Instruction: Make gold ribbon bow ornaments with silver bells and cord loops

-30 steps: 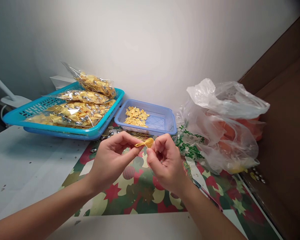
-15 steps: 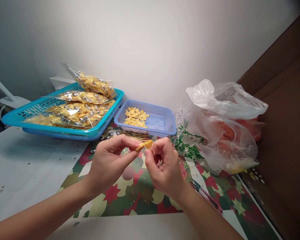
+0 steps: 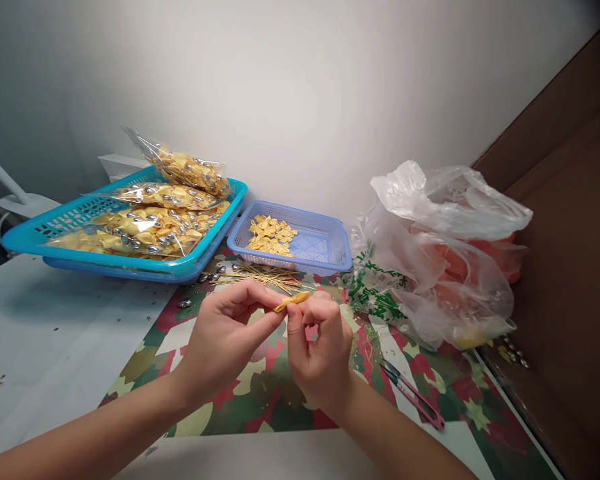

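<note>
A small yellow ribbon bow (image 3: 296,299) is held between my two hands above the patterned sheet. My left hand (image 3: 224,335) pinches its left end between thumb and forefinger. My right hand (image 3: 321,353) is closed at the other end, its thumb tip pressed against the middle of the bow and its fingers curled. Just behind the hands lie thin gold twist ties (image 3: 266,274) and several shiny silver beads (image 3: 205,277). Similar yellow pieces (image 3: 270,235) are heaped in the left part of a small blue basket (image 3: 343,248).
At the left, a turquoise basket (image 3: 200,261) carries clear bags of yellow bows and silver beads (image 3: 153,227). A translucent plastic bag (image 3: 460,267) with orange contents stands right. Pink-handled thread snips (image 3: 415,397) lie right of my forearm. A wall rises behind.
Both hands have come slightly lower. My right thumb has moved up against the middle of the bow, and the bow now looks flatter. More of the gold ties and the snips shows.
</note>
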Available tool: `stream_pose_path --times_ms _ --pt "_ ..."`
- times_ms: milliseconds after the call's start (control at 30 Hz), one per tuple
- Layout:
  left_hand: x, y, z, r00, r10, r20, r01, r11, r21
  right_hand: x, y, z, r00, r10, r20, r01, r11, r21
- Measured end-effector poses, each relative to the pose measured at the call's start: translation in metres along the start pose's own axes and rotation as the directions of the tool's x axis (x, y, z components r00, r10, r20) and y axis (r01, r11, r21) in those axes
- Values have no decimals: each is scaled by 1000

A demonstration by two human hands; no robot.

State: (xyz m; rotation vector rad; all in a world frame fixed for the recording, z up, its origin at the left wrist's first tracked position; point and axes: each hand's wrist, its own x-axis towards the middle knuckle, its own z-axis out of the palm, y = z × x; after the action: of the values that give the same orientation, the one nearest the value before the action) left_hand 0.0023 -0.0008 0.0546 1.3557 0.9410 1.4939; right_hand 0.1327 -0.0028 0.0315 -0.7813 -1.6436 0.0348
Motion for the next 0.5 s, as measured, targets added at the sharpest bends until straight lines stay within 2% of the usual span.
stream_pose_path --times_ms 100,233,367,500 --pt "3 0 -3 1000 8 -8 -8 1000 14 9 0 -8 996 7 90 -12 998 55" --pt "11 4 -8 999 36 -8 -35 997 68 33 5 -27 981 2 196 -10 999 36" --pt "14 8 -10 999 44 30 -47 991 122 50 14 -38 912 43 408 -110 984 142" --pt "14 8 -11 994 61 89 -74 985 159 49 20 -36 888 123 443 -243 943 226"
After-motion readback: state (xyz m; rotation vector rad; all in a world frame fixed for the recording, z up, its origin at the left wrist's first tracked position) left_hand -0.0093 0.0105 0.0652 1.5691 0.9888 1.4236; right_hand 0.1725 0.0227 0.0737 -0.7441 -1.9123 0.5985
